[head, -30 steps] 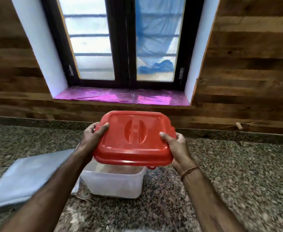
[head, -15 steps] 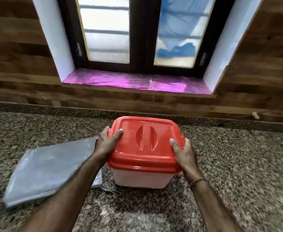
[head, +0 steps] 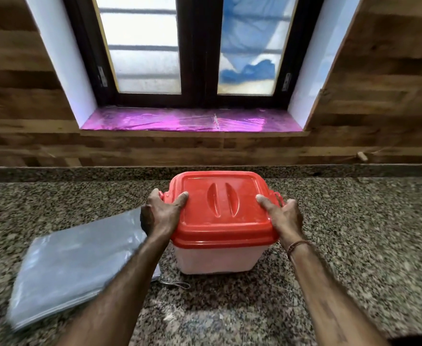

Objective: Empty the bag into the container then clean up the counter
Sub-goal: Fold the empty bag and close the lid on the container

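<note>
The red lid [head: 220,208], held above the container [head: 215,258] a second ago, now sits closed on it.
The flat grey bag [head: 75,265] lies on the granite counter [head: 354,233] at left, just beside the container. The left hand [head: 159,216] grips the lid's left edge, thumb on top and fingers curled over the side; the right hand [head: 283,218] grips the right edge likewise. The container stands mid-counter, below the window [head: 145,46].

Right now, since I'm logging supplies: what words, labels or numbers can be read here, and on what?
None readable.
The red lid, the white container, the grey bag and the counter show no print.
On the window frame, small plates are too blurred to read.
</note>
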Action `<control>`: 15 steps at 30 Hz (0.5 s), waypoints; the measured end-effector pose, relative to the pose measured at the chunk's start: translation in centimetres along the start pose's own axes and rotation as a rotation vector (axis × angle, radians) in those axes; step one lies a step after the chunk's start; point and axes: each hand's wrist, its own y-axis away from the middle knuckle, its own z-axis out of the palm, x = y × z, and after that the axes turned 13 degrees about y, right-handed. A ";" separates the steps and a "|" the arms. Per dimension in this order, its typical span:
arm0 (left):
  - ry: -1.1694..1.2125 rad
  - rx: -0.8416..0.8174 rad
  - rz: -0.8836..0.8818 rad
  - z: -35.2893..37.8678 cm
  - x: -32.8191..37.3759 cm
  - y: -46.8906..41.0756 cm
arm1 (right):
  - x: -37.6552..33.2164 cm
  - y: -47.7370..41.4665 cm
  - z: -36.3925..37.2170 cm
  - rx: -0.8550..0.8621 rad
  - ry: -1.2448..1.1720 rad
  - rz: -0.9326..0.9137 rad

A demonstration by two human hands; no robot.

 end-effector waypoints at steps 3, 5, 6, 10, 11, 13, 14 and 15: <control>0.156 -0.050 0.019 -0.8 -0.4 0.7 | -0.2 0.4 0.1 0.095 0.139 -0.086; 0.200 -0.049 -0.002 -1.1 -0.6 1.0 | -0.5 0.5 0.0 0.093 0.138 -0.091; 0.216 -0.052 -0.025 -1.0 -0.8 1.0 | -0.5 0.3 -0.1 0.079 0.147 -0.087; 0.250 -0.074 -0.056 -1.0 -0.3 1.3 | -0.1 -0.5 -0.6 -0.012 0.199 -0.083; 0.230 -0.074 -0.036 -1.1 -0.2 1.5 | -0.1 -0.6 -0.5 -0.017 0.212 -0.088; 0.173 -0.083 0.009 -1.1 -0.1 1.6 | -0.5 -0.1 -0.3 0.023 0.288 -0.119; 0.135 -0.093 0.040 -0.9 0.0 1.7 | -0.7 0.1 -0.1 0.064 0.342 -0.143; 0.079 -0.098 0.078 -0.8 0.2 1.9 | -0.7 0.1 0.2 0.095 0.389 -0.161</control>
